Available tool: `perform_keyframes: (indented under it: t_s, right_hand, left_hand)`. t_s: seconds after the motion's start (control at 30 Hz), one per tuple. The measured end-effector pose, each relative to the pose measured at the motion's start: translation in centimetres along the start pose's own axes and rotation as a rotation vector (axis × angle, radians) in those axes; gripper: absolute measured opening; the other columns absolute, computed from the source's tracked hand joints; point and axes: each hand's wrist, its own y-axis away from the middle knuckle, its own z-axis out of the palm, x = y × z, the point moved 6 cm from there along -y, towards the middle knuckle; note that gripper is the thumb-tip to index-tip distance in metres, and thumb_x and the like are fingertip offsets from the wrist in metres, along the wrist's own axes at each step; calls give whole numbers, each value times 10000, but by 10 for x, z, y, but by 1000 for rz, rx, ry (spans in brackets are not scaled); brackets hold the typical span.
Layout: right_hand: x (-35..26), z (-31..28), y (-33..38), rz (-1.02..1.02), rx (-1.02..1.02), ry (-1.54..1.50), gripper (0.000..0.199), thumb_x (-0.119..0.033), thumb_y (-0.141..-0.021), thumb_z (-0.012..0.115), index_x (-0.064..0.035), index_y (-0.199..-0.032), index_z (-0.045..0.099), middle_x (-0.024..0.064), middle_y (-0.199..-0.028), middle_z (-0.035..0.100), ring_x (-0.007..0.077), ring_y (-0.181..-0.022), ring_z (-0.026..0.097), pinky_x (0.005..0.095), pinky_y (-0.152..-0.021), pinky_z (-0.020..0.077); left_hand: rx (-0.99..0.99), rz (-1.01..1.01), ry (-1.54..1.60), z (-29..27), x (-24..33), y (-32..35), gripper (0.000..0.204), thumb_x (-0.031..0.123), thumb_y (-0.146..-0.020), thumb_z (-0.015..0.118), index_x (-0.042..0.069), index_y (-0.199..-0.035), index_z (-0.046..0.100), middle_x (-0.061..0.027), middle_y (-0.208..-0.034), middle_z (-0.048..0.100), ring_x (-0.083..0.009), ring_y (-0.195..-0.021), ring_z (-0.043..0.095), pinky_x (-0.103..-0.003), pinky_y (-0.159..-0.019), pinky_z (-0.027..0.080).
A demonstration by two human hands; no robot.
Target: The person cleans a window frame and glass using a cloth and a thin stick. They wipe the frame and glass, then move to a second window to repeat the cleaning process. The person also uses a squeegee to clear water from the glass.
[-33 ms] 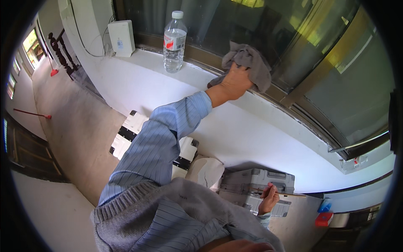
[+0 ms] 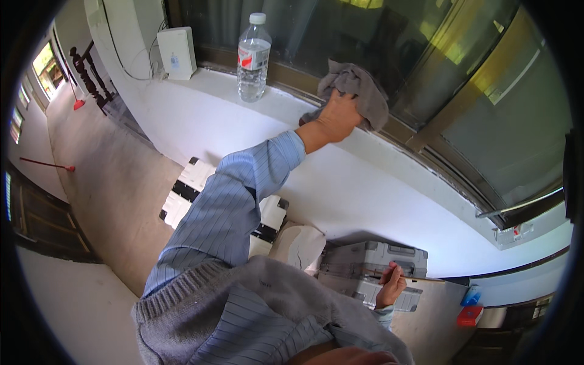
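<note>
My left hand (image 2: 338,117) is closed on a crumpled grey cloth (image 2: 358,91) at the window's lower frame, just above the sill. The cloth hides part of the fingers and drapes over both sides of the hand. Left of it, a clear water bottle (image 2: 252,67) with a white cap stands upright on the white sill (image 2: 283,108). Lower right, my right hand (image 2: 391,286) is closed around a thin brown stick (image 2: 426,280). The stick lies roughly level, in front of a grey hard case (image 2: 347,258) as I see it.
A white box-shaped device (image 2: 177,55) with cables stands at the sill's left end. Below the sill are white cases (image 2: 176,208) with black bands and a pale rounded object (image 2: 298,248). A metal bar (image 2: 523,205) juts by the window. A red box (image 2: 470,316) sits lower right.
My left hand and the cloth have shifted very slightly left along the window's lower frame. The right hand still holds the stick in about the same place.
</note>
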Motion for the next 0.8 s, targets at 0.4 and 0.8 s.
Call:
perform_keyframes:
  t_s: [0.4,0.8]
  right_hand:
    - [27,-115,39,2,66,-64,329,-310,-975,443,-33,-924,614,-2,-641,528,43,-459,386,192,-420,278]
    - [28,-120,13,-4,-7,-125,319,-296,-973,451,-29,-928,619,0,-640,543,48,-460,393,197,-421,289]
  left_hand:
    - [284,-944,-15,-34,-61,-34,483,135,-747,600,-7,-1176,428,-257,-1220,401,-447,-1113,379,-492,-897,412]
    - [-27,-922,712,47,131,-109,361,187,-744,621,-1,-1045,556,-212,-1014,605,-367,-974,580,-423,-857,458]
